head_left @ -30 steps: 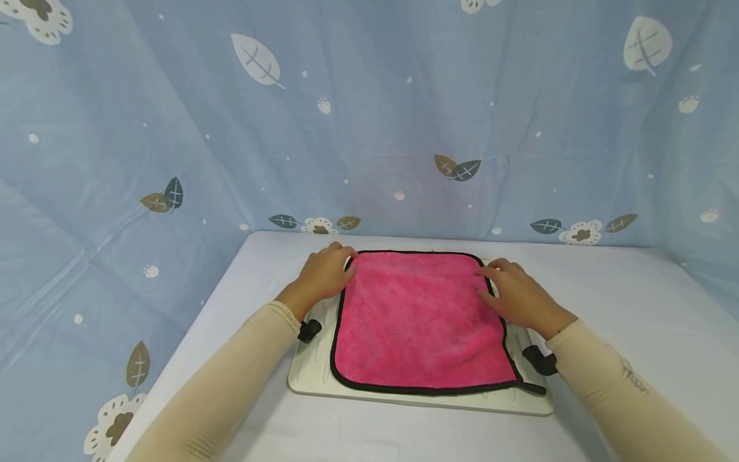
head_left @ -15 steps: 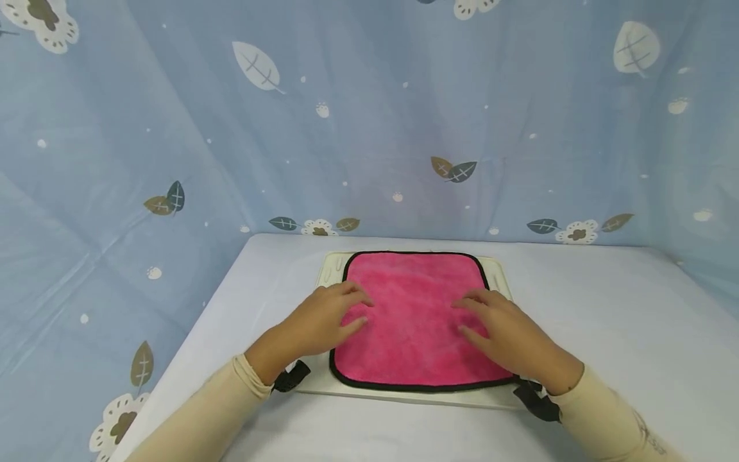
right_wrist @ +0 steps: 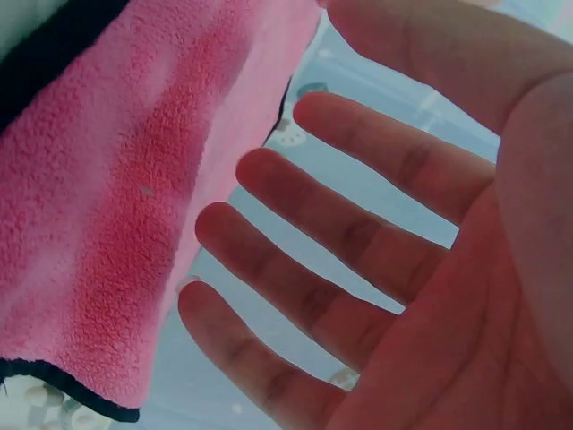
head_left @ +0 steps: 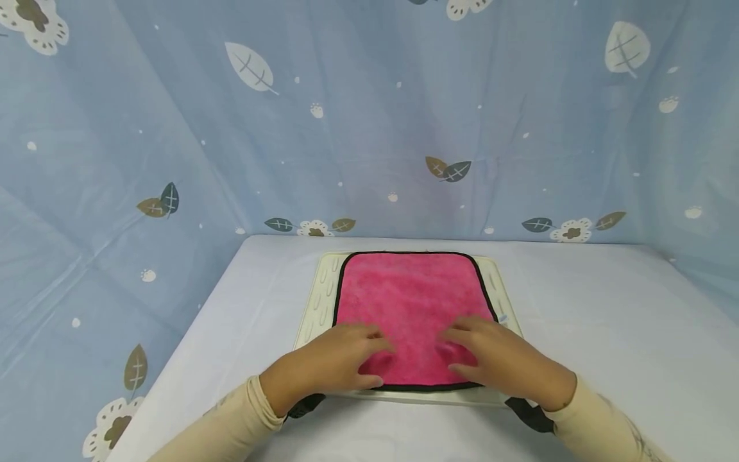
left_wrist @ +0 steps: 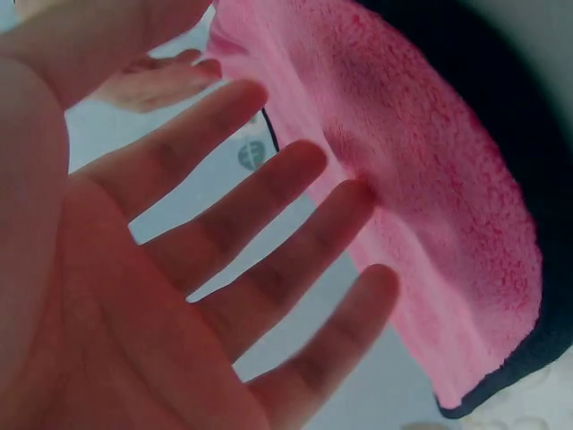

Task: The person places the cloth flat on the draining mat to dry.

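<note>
A pink plush cloth (head_left: 412,295) with a black border lies flat over a cream board (head_left: 316,308) in the head view. Over the cloth's near left part is my left hand (head_left: 340,359), its fingers spread and pointing inward. My right hand (head_left: 499,359) mirrors it over the near right part. Neither hand grips anything. In the left wrist view, the fingers (left_wrist: 269,264) are apart and extended close to the pink pile (left_wrist: 421,161). The right wrist view likewise shows separated, extended fingers (right_wrist: 309,291) beside the cloth (right_wrist: 134,197). Whether the fingertips touch it I cannot tell.
A white-covered table (head_left: 589,321) carries the board. Behind and to the left hangs a blue curtain (head_left: 358,128) printed with leaves and flowers. Black wrist straps (head_left: 528,414) hang under the wrists.
Both hands have moved from the cloth's far side edges toward its near edge and inward. The cloth's near right corner, with its black tab, is now behind the right hand.
</note>
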Action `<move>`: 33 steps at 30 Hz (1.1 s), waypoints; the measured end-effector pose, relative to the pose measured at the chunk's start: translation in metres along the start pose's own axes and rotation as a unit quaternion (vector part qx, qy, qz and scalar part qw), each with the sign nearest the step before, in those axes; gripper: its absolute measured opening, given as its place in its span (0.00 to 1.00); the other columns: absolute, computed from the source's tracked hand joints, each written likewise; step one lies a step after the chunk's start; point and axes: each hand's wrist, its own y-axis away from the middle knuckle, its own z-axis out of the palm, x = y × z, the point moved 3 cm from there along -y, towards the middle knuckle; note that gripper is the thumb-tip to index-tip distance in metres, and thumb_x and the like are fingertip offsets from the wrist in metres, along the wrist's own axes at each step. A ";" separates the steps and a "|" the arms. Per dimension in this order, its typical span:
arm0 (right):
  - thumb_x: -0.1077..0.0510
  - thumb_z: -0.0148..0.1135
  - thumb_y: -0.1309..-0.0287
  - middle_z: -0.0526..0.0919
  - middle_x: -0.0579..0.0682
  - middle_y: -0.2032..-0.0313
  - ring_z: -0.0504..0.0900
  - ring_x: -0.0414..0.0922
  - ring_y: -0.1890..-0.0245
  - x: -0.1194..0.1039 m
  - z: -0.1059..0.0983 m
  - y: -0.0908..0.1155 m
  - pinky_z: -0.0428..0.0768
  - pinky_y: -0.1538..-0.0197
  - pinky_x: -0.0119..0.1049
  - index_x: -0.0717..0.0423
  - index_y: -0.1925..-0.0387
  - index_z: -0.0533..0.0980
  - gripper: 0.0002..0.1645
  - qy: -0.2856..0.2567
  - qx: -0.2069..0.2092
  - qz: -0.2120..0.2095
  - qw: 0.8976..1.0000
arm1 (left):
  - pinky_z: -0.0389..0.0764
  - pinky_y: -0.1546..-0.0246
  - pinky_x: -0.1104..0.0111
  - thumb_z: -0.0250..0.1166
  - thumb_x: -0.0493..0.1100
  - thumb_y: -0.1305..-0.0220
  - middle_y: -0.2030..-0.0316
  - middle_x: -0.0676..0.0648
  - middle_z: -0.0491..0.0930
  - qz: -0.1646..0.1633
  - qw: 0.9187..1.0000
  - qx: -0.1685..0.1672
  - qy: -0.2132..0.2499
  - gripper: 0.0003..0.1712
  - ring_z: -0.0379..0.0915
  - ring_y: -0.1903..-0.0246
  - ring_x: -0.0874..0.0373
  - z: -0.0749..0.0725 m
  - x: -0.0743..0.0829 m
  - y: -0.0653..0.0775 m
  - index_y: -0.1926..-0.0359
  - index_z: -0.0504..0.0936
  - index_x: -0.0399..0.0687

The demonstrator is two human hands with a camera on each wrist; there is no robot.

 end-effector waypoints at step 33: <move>0.53 0.79 0.61 0.76 0.37 0.62 0.73 0.35 0.61 0.004 0.017 0.001 0.78 0.58 0.36 0.39 0.74 0.77 0.16 -0.028 -0.043 -0.013 0.999 | 0.75 0.57 0.67 0.73 0.42 0.51 0.61 0.59 0.77 -0.006 1.000 0.001 -0.026 0.10 0.70 0.60 0.65 0.009 0.004 0.002 0.70 0.81 0.62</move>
